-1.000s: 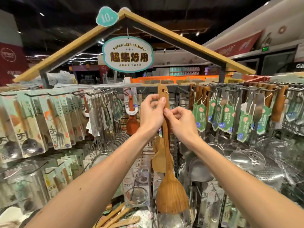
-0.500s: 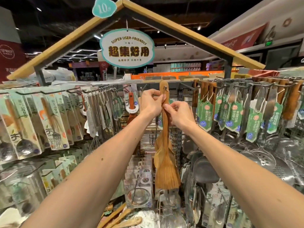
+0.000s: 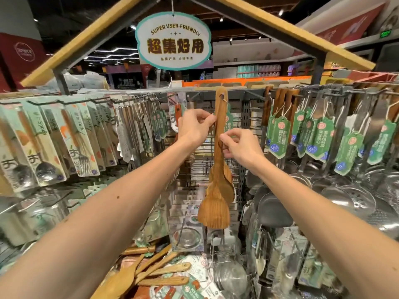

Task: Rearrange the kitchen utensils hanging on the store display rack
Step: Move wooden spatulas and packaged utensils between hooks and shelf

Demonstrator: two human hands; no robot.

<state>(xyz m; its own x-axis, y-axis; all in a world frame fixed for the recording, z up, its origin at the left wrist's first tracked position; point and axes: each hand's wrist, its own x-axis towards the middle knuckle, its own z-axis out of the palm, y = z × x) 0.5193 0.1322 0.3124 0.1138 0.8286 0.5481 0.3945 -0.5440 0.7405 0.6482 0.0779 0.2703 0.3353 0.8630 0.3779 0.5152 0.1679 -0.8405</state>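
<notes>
Step in hand: hanging the wooden spatula (image 3: 212,212) on the display rack (image 3: 246,117), at your 12 o'clock. Your left hand (image 3: 195,126) pinches its handle from 9 o'clock; your right hand (image 3: 239,143) pinches lower, from 3 o'clock. I cannot tell if the hole is seated. Next, judged: confirm it is hooked, then let go.

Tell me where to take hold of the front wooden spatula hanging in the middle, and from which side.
Take the wooden spatula by its slim handle, below the hanging hole, coming from the front with fingers either side. It hangs upright, blade down, and the broad blade overlaps other spatulas behind. The left hand and right hand pinch the upper handle that way.
</notes>
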